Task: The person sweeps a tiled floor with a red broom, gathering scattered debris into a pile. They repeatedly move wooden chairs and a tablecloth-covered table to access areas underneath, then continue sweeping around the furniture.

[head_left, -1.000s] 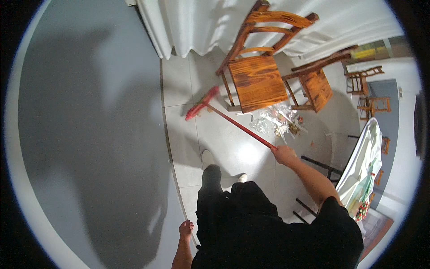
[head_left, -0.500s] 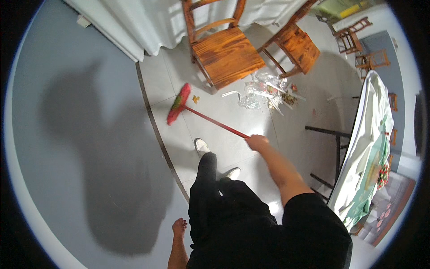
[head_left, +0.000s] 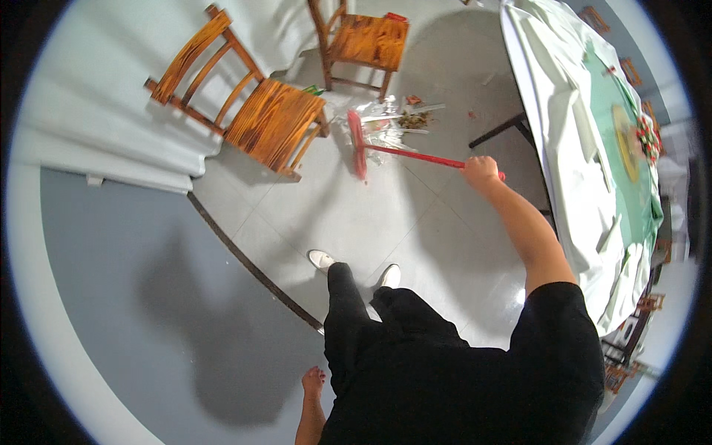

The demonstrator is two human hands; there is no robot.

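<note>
My right hand [head_left: 482, 170] is wrapped round the red handle of a broom [head_left: 415, 153], near its end. The red broom head [head_left: 358, 148], smeared by motion, is at the left edge of a heap of litter [head_left: 386, 133] on the tiled floor. Crumpled clear plastic, white strips and brownish scraps [head_left: 414, 120] make up the heap. Low beside my left leg hangs my left hand [head_left: 314, 381], its fingers loosely bent and holding nothing that I can see.
Two wooden chairs [head_left: 274, 122] [head_left: 368, 41] stand beyond the broom, by a white curtain [head_left: 96, 111]. To the right is a table with a white and green cloth [head_left: 571, 133], its dark leg [head_left: 500, 130] reaching toward the litter. A dark strip [head_left: 248, 259] borders grey flooring at left.
The broom has swung from the bare tiles left of the litter to the heap's left edge. My view has turned and shifted, bringing the table nearer. My left hand still hangs low.
</note>
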